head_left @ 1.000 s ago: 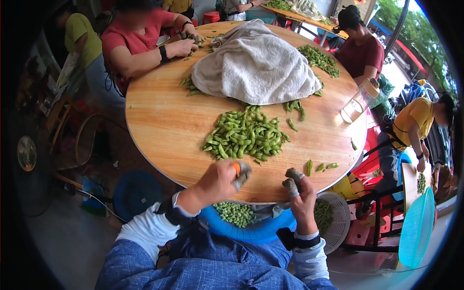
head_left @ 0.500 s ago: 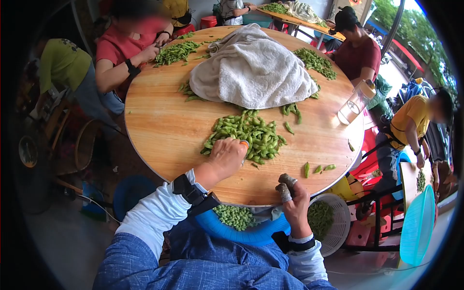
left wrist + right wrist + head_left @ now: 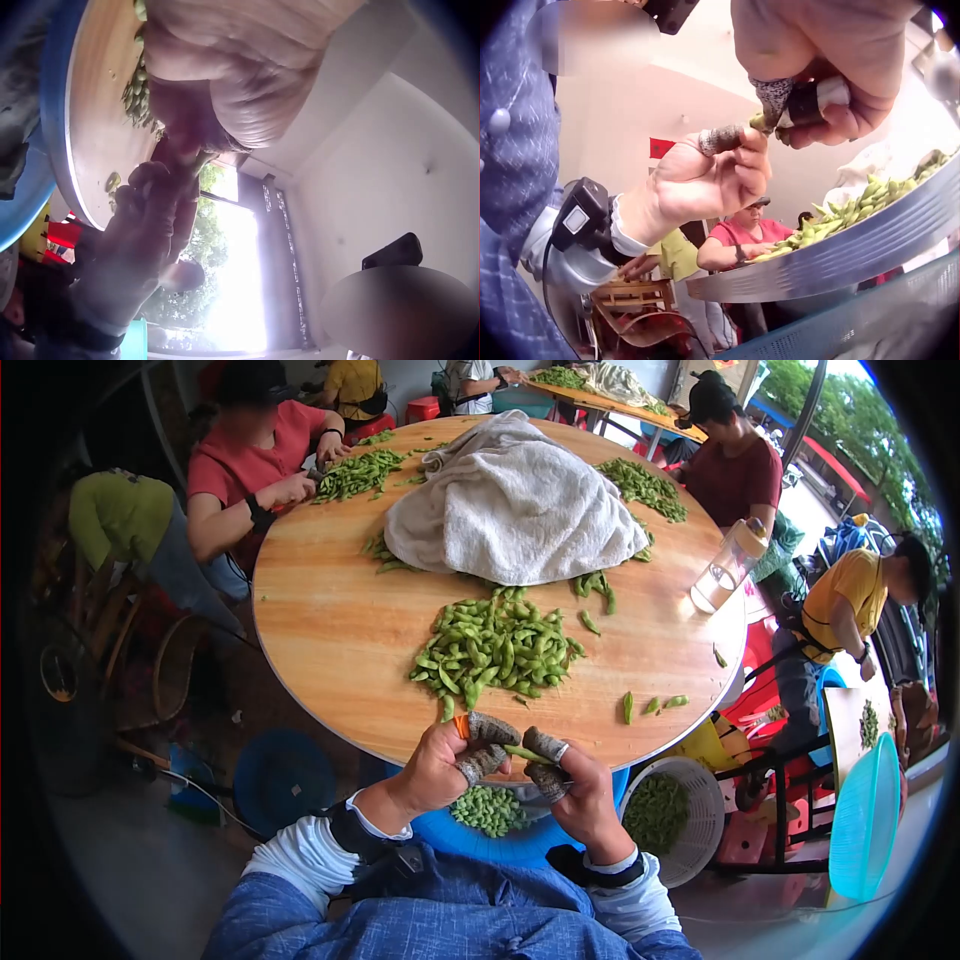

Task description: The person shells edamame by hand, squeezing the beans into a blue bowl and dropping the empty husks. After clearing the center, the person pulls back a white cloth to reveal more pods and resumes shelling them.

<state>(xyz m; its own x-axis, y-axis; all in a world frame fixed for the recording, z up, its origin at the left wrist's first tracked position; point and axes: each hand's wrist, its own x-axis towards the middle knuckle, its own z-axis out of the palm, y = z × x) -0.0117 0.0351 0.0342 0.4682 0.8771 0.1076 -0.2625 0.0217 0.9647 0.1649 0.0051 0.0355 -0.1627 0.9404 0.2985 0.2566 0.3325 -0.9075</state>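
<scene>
In the head view, my left hand (image 3: 432, 768) and right hand (image 3: 588, 808) meet at the table's near edge, both with dirty wrapped thumbs and fingertips. Between them they pinch one green soybean pod (image 3: 521, 752), seen closer in the right wrist view as a small pod (image 3: 759, 121) at the fingertips. An orange band circles a finger of the left hand. Just beyond lies a heap of soybean pods (image 3: 490, 650) on the round wooden table (image 3: 330, 620). Below the hands, a blue basin (image 3: 450, 840) holds shelled green beans (image 3: 488, 808).
A pale towel (image 3: 515, 510) covers a mound at the table's middle. A bottle (image 3: 722, 575) stands on the right, with a few loose pods (image 3: 652, 706) nearer. Beside my right arm is a white basket (image 3: 705, 820) of pods. Other people sit around, one in a red shirt (image 3: 240, 455).
My left hand reached to the pod heap and came back to the near edge. The right hand moved left to meet it, and a pod is now pinched between them.
</scene>
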